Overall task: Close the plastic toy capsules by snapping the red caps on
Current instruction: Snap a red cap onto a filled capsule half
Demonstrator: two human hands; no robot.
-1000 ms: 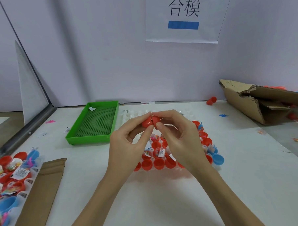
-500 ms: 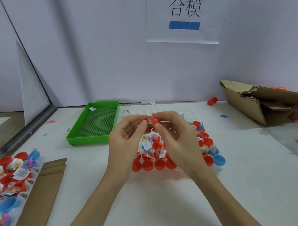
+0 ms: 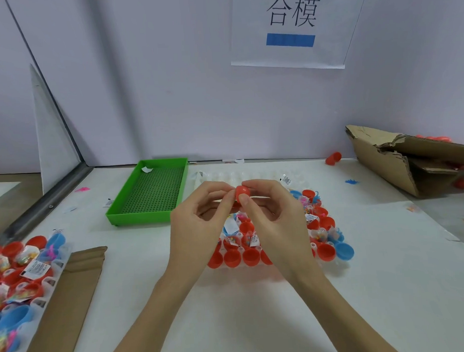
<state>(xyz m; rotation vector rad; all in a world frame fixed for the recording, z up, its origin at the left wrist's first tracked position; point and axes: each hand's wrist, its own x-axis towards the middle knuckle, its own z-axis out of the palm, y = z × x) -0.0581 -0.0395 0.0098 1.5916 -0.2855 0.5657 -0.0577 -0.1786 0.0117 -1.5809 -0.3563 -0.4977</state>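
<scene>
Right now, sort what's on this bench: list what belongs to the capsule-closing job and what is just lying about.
Job:
- red cap, pinched by right hand and left hand
- capsule tray beneath the hands
- second capsule tray at left

Lying about:
- green tray
- torn cardboard box
- flat cardboard
- stray red cap
- wall sign

Bare table (image 3: 231, 309) lies open before my tray of capsules (image 3: 281, 243). The green tray (image 3: 149, 192) blocks my left (cardboard strip (image 3: 71, 294) nearer me), and the torn cardboard box (image 3: 400, 157) blocks my right.
</scene>
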